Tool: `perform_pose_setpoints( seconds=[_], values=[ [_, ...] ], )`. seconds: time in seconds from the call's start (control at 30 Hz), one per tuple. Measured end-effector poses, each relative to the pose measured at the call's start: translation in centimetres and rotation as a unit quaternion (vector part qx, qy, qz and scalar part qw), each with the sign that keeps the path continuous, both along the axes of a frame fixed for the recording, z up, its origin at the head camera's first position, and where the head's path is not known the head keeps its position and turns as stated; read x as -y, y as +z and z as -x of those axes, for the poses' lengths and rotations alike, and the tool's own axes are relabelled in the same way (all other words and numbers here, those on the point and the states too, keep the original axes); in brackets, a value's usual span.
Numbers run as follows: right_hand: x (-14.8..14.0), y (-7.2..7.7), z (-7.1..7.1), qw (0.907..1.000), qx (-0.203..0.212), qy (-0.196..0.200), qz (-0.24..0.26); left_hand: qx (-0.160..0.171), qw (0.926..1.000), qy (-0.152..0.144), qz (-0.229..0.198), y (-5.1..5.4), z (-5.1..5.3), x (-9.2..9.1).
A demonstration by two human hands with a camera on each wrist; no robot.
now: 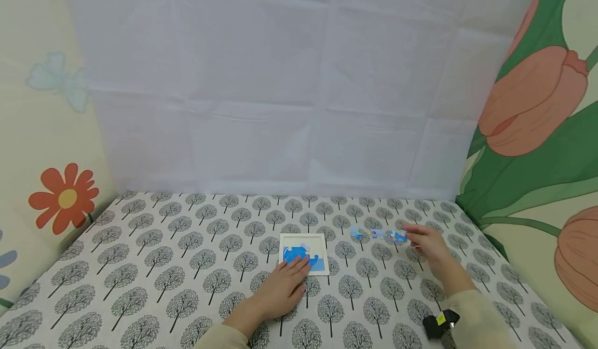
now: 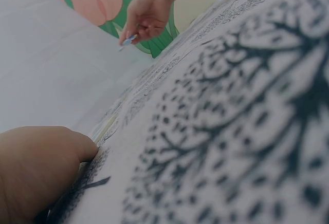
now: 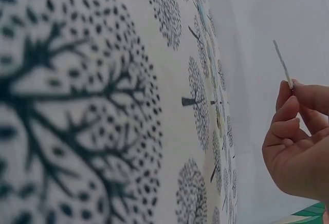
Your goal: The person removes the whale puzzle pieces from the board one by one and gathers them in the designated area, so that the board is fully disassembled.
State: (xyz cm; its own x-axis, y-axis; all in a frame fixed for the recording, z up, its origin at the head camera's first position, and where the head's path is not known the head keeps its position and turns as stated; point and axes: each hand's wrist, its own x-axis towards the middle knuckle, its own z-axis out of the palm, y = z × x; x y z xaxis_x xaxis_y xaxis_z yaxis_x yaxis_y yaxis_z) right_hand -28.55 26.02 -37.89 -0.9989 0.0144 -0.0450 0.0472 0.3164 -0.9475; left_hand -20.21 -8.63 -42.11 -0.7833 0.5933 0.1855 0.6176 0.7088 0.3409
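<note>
Your right hand (image 1: 429, 246)'s pinching a blue puzzle piece (image 1: 399, 236), left hand (image 1: 286, 290) straight-fingered on the puzzle tray (image 1: 303, 236)
Your fingers hide the tray's lower-left corner, piece's kinda blurry, and there's wide desk (image 1: 154, 271) to your left.

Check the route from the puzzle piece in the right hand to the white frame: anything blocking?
At least two loose pieces lie on the cloth between the held piece and the frame; the left hand partly covers the frame's near edge.
</note>
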Motion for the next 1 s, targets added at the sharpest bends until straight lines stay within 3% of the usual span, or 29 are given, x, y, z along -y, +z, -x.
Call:
perform_pose_setpoints(
  seconds=[0.33,0.73,1.0],
  values=[
    [-1.7,-0.6,0.2,0.9996,0.024,-0.008,-0.012,0.002,1.0,-0.002,0.001,0.0,0.1,-0.1],
    [-2.0,-1.4,0.7,0.9956,0.076,-0.046,-0.029,0.004,1.0,0.003,-0.007,0.0,0.0,0.0],
    [-2.7,-2.4,0.9,0.9952,0.084,-0.034,-0.035,0.003,0.9999,0.002,-0.01,0.1,-0.1,0.0]
  ],
)
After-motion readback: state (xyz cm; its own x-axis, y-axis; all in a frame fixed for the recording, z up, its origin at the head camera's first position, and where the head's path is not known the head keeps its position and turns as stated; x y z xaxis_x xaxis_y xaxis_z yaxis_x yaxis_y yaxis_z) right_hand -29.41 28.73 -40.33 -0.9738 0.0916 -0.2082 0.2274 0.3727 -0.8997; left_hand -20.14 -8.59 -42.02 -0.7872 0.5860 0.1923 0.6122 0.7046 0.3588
